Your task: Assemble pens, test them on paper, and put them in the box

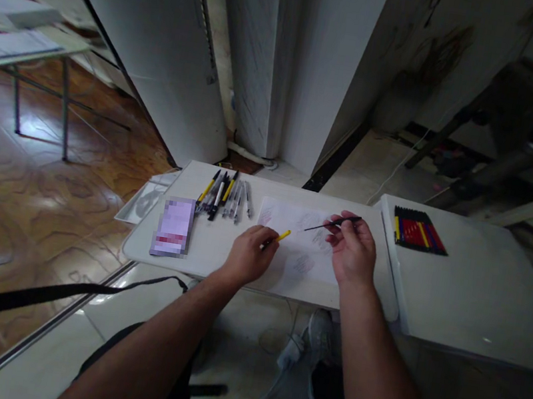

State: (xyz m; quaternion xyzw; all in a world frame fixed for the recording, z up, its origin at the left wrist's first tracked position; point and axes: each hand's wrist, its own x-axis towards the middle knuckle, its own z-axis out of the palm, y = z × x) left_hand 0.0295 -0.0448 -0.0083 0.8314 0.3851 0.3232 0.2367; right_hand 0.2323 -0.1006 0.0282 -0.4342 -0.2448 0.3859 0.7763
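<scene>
My left hand (251, 256) is closed around a yellow pen barrel (283, 236), whose yellow end sticks out to the right. In my right hand (355, 253), pinched between the fingers, is a thin dark pen refill (315, 227) with a black part at its upper end. The refill's tip points left toward the barrel and stays apart from it. Below both hands lies a white sheet of paper (289, 214) with several scribbled patches. Several yellow, black and clear pens (219, 195) lie in a group beyond my left hand.
A phone-like object (174, 225), blurred out, lies at the left of the white table (215, 265). On the adjoining white surface (463, 298) at right sits a row of black, red and yellow pens (421, 231). A black strap (80, 289) crosses the lower left.
</scene>
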